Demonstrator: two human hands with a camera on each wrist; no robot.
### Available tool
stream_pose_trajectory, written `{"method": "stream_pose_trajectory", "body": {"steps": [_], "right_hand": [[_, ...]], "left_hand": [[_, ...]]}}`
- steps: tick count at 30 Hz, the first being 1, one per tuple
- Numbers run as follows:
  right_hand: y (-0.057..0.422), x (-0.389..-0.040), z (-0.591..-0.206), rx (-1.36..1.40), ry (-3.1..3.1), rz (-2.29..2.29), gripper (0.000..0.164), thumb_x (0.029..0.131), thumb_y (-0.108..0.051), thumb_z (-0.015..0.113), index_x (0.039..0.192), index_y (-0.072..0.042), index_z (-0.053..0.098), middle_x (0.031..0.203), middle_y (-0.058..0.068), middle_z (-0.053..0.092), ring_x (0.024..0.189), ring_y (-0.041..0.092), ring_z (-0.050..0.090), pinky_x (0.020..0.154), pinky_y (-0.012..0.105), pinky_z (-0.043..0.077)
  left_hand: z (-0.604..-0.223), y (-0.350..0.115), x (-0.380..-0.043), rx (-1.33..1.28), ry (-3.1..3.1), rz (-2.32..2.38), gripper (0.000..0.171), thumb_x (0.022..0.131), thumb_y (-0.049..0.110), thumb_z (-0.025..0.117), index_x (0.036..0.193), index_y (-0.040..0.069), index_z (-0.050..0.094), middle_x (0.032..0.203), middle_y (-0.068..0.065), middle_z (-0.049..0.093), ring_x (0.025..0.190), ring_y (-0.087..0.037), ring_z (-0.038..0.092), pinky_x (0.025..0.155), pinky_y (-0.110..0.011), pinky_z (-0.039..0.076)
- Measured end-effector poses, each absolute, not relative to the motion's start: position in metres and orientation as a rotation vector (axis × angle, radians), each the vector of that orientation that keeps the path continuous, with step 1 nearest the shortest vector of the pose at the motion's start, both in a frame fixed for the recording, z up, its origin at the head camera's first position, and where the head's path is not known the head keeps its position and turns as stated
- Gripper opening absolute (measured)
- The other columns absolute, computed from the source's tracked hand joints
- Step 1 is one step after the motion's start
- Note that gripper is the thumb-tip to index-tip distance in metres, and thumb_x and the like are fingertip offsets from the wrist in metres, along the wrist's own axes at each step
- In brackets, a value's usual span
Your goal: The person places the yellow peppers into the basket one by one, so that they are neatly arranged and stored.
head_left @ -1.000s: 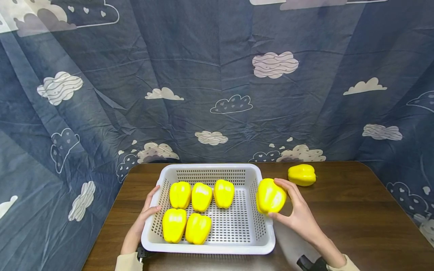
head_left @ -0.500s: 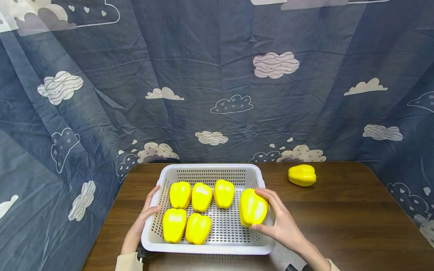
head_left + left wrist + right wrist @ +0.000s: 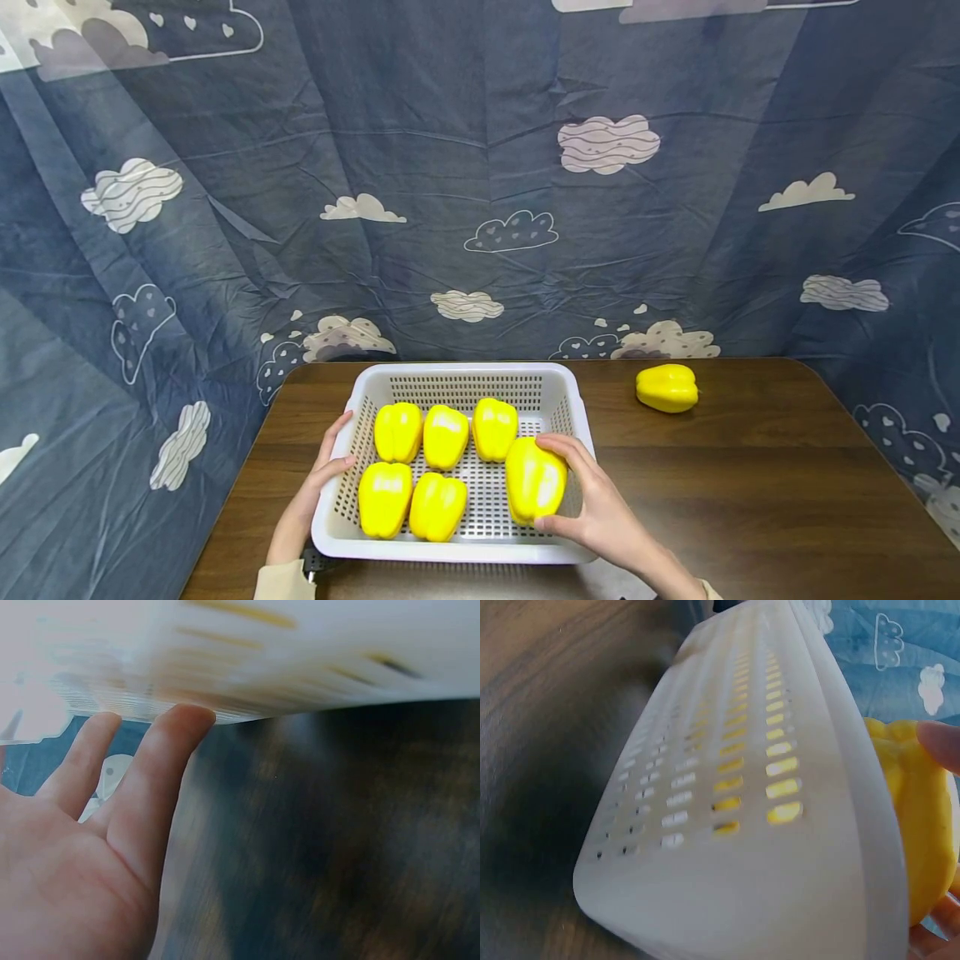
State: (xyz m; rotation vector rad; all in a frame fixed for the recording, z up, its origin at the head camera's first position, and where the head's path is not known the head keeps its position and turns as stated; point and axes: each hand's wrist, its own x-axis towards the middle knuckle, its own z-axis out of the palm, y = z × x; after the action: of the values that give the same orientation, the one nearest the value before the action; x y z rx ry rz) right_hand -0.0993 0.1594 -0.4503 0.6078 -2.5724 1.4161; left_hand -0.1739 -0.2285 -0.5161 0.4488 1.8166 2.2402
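Note:
A white perforated plastic basket (image 3: 450,551) stands on the table with several yellow bell peppers in it, among them one at the front left (image 3: 386,500) and one at the back (image 3: 495,429). Inside its right part, my right hand (image 3: 592,508) holds another yellow bell pepper (image 3: 536,481) between thumb and fingers. The right wrist view shows this pepper beyond the basket's rim (image 3: 870,795), with fingertips on it. My left hand (image 3: 315,483) rests at the basket's left side, its extended fingers (image 3: 161,757) touching the wall.
One more yellow bell pepper (image 3: 667,388) lies on its side at the back of the brown wooden table (image 3: 750,500), right of the basket. A dark blue cloth (image 3: 420,167) with cloud prints hangs behind the table.
My right hand has carried its bell pepper leftward from above the basket's right rim, down and toward the front, into the basket's right part. The left hand and basket have stayed put.

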Motion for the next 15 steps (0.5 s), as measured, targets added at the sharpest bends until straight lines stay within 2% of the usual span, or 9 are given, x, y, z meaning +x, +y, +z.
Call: {"method": "stream_pose_trajectory", "body": {"steps": [3, 7, 10, 15], "right_hand": [[0.154, -0.098, -0.451, 0.603, -2.6, 1.424, 0.087, 0.058, -0.017, 0.088, 0.135, -0.017, 0.048, 0.137, -0.008, 0.043, 0.128, 0.019, 0.039, 0.1, 0.053, 0.034], [0.147, -0.097, -0.452, 0.571, -2.646, 1.482, 0.086, 0.059, -0.015, 0.087, 0.135, -0.02, 0.048, 0.136, -0.011, 0.043, 0.129, 0.019, 0.038, 0.101, 0.055, 0.032], [0.142, -0.098, -0.452, 0.579, -2.665, 1.516, 0.085, 0.059, -0.014, 0.086, 0.135, -0.016, 0.048, 0.136, -0.01, 0.043, 0.129, 0.02, 0.037, 0.102, 0.054, 0.03], [0.135, -0.099, -0.455, 0.644, -2.671, 1.504, 0.084, 0.059, -0.01, 0.085, 0.135, -0.007, 0.047, 0.137, -0.002, 0.044, 0.13, 0.021, 0.037, 0.104, 0.052, 0.029]], "left_hand": [[-0.516, -0.228, -0.174, 0.449, 1.809, 2.249, 0.069, 0.09, 0.004, 0.03, 0.151, 0.029, 0.011, 0.154, -0.024, -0.01, 0.133, -0.04, 0.015, 0.097, -0.041, 0.033], [-0.516, -0.228, -0.175, 0.457, 1.782, 2.257, 0.069, 0.09, 0.004, 0.029, 0.151, 0.027, 0.009, 0.154, -0.022, -0.012, 0.135, -0.048, 0.005, 0.098, -0.043, 0.029], [-0.516, -0.228, -0.174, 0.454, 1.781, 2.259, 0.069, 0.09, 0.004, 0.028, 0.151, 0.027, 0.009, 0.155, -0.022, -0.012, 0.136, -0.05, 0.002, 0.099, -0.045, 0.027], [-0.515, -0.227, -0.172, 0.415, 1.803, 2.249, 0.068, 0.09, 0.005, 0.03, 0.151, 0.03, 0.012, 0.155, -0.021, -0.009, 0.136, -0.049, 0.006, 0.098, -0.045, 0.029]]}}
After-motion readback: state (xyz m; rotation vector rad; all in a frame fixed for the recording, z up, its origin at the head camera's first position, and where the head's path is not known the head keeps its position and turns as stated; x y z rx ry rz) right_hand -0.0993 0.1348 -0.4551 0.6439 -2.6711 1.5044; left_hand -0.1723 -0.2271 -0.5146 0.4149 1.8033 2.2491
